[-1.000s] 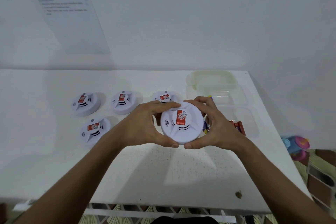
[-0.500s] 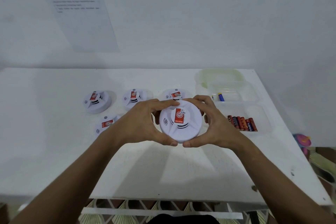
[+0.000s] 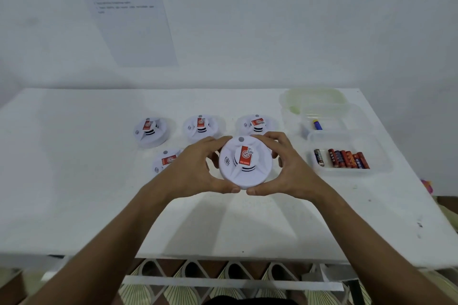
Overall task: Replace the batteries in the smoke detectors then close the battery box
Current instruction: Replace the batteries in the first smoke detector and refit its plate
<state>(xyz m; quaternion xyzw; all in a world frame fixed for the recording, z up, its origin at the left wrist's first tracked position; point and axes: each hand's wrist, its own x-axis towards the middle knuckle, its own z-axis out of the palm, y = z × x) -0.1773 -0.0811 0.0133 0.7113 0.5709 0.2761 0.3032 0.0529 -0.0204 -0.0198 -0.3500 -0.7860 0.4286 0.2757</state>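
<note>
I hold a round white smoke detector (image 3: 245, 162) with a red label above the table, face up. My left hand (image 3: 195, 168) grips its left rim and my right hand (image 3: 288, 168) grips its right rim, thumbs meeting at the near edge. Several more white detectors lie on the table: one at the far left (image 3: 150, 131), one (image 3: 202, 126) beside it, one (image 3: 256, 122) behind my fingers, and one (image 3: 166, 161) partly hidden by my left wrist. A clear battery box (image 3: 379, 168) at the right holds several red and dark batteries (image 3: 347, 158).
Behind the battery box stands a second clear box (image 3: 357, 116) with a blue and yellow battery (image 3: 317, 124) in it, and a pale green lid (image 3: 314, 98) lies behind that. The white table (image 3: 74, 181) meets a wall with a printed sheet (image 3: 126, 7). The table's near edge is below my forearms.
The view has shifted left, so the batteries in the boxes show fully. Both hands keep their hold on the detector in about the same pose.
</note>
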